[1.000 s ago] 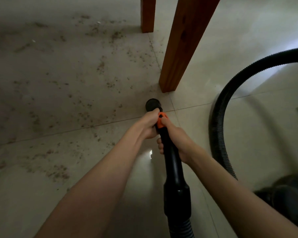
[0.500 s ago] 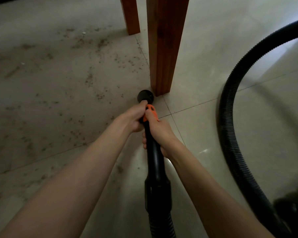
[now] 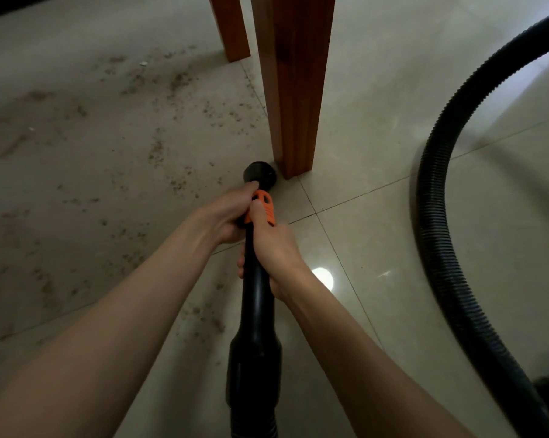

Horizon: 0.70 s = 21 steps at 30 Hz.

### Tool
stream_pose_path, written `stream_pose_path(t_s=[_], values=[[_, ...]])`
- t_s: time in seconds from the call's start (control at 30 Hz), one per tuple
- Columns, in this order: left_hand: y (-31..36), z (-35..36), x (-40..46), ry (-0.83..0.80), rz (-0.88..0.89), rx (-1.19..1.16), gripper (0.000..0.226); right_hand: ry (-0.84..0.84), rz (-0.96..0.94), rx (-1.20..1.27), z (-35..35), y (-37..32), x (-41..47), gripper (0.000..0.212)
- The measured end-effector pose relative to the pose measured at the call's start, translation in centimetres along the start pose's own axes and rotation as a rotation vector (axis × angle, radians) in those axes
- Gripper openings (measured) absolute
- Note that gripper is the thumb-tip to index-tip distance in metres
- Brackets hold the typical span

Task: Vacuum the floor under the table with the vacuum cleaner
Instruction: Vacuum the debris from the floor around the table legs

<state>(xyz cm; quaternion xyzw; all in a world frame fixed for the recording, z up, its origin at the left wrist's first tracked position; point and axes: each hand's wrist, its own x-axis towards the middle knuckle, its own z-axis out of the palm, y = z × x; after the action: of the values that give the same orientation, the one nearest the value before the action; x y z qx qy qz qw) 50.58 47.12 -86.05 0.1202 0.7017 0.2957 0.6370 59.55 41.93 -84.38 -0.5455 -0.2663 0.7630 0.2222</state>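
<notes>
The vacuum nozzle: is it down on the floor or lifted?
Seemingly down: the nozzle meets the floor beside the table leg; actual contact cannot be confirmed.

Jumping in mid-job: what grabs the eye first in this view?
Both hands, left hand and right hand, grip the black vacuum wand at centre, near its orange piece, with the nozzle down beside the near wooden table leg. Brown debris speckles the floor to the left, under the table. A ribbed black hose arcs along the right.
</notes>
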Motion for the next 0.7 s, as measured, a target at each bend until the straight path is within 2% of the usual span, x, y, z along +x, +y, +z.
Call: stream_pose_path(t_s=[0.17,0.47,0.7], values=[[0.5,0.6,-0.7,0.019,0.009,0.075,0.034,0.033,-0.003,0.002,-0.1,0.0,0.2,0.053],[2.6,2.2,-0.4,0.111,0.045,0.225,0.036,0.010,-0.005,0.110,-0.5,-1.5,1.6,0.052],[1.8,1.6,-1.0,0.066,0.033,0.221,0.035,-0.003,0.016,0.134,-0.2,-0.8,0.8,0.051]])
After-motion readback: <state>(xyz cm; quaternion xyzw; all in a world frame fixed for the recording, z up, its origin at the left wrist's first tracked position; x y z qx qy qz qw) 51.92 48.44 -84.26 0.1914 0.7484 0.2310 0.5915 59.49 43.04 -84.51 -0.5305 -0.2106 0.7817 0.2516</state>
